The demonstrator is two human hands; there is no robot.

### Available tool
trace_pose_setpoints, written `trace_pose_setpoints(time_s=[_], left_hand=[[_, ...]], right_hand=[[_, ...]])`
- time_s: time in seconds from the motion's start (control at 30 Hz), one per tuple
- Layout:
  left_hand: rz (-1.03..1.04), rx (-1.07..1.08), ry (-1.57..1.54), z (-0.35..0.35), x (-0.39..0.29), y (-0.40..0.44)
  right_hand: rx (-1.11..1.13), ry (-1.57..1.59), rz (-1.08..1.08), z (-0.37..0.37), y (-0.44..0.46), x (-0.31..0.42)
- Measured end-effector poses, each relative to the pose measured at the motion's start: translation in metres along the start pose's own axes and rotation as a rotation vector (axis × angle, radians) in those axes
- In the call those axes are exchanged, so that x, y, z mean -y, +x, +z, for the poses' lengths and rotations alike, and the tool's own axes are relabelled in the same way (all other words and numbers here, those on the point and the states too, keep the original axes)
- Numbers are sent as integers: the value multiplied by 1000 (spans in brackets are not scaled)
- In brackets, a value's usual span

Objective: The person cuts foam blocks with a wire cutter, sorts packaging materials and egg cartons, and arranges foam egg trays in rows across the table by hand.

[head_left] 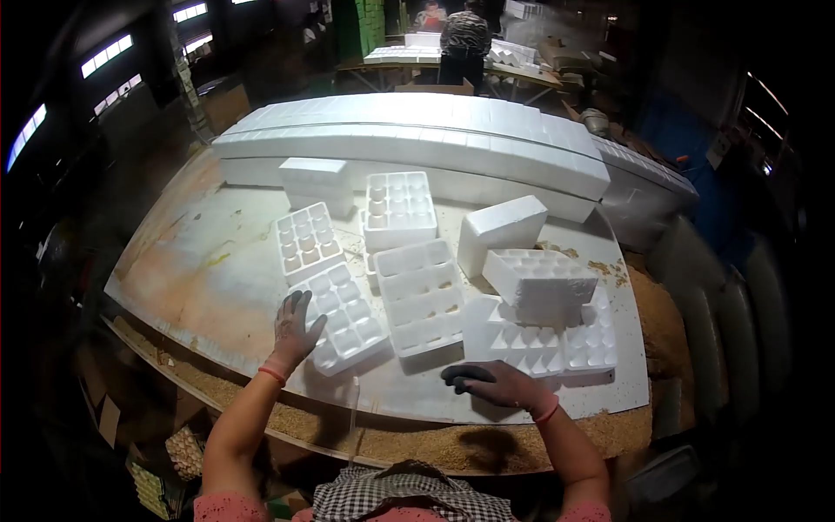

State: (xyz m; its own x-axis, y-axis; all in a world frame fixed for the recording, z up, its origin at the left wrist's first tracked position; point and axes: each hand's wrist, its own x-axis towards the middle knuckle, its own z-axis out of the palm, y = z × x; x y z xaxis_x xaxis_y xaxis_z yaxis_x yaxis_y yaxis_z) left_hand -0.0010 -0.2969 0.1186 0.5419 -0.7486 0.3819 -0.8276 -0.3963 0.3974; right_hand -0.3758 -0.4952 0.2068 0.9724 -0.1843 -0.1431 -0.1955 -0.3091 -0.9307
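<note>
My left hand (297, 329), in a grey-coated glove, is open with thumb and fingers apart. It rests at the left edge of a white foam tray with round cups (350, 320). My right hand (494, 384), gloved too, is open with its fingers stretched to the left, holding nothing. It hovers low over the near part of the table, just in front of a white foam tray with pointed ridges (513, 337). Between the hands lies a long foam tray with wide compartments (421, 300). A smaller cupped tray (308, 237) touches the far end of the left one.
A long double row of stacked white foam blocks (409, 143) spans the back of the table (196, 261). More foam pieces stand mid-table, including a tilted block (503, 228) and a cupped box (541, 280). Brown grains (391, 444) line the front edge. Another person (465, 39) works behind.
</note>
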Motion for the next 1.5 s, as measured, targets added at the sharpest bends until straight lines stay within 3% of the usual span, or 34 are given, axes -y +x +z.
trace_pose_setpoints(time_s=[0.07,0.13,0.2,0.23,0.27,0.37,0.43,0.53,0.6,0.7,0.73,0.87,0.93,0.97,1.0,1.07,1.1,1.13,1.2,1.27,1.3,1.4,1.5], left_hand=[[111,31,82,-8,-14,-12],[242,248,280,4,-18,-30],[327,485,375,4,-27,-37],[356,545,373,6,-21,-38],[368,571,454,8,-16,-40],[431,476,241,8,46,-52],[445,429,138,-12,76,-69],[468,444,-5,-54,130,-76],[460,496,-60,-66,160,-74],[661,546,46,-66,180,-54],[692,517,67,-62,184,-44],[848,402,-199,-54,156,-3],[873,429,-265,-51,123,19],[914,487,-279,-43,111,28],[955,543,-222,-42,95,34],[1069,711,-60,-26,78,45],[1108,783,16,-7,89,40],[1224,773,107,3,98,37],[1210,911,143,-14,69,48],[1208,843,57,-30,25,59],[1157,793,-31,-28,5,60],[1028,706,-189,-26,-57,55],[1048,635,-173,-16,-110,40]], right_hand=[[-20,-7,-38,26,47,31],[-219,-191,-213,43,121,23],[-441,-548,-153,47,204,30],[-474,-932,-194,40,253,19],[-508,-1312,-239,36,300,1],[-195,-1605,7,32,426,-71],[-313,-1600,-93,34,496,-165],[-198,-1402,-20,25,468,-84],[-380,-1253,-178,12,438,-38],[-719,-725,-333,-7,326,41],[-821,-707,-259,-12,269,61],[-1466,-102,83,51,15,71],[-1680,-302,471,133,-82,56],[-1616,-612,883,188,-131,23],[-1036,-1374,1269,277,-208,-60],[-581,47,1827,348,-223,-41],[-575,39,1822,378,-231,-57],[-493,1,1586,421,-241,-84],[-582,-185,1283,405,-229,-86],[-1016,-205,1257,300,-166,-61],[-1109,-317,1122,250,-144,-43],[-1312,-592,759,134,-132,-101],[-1427,-705,898,33,-114,-132]])
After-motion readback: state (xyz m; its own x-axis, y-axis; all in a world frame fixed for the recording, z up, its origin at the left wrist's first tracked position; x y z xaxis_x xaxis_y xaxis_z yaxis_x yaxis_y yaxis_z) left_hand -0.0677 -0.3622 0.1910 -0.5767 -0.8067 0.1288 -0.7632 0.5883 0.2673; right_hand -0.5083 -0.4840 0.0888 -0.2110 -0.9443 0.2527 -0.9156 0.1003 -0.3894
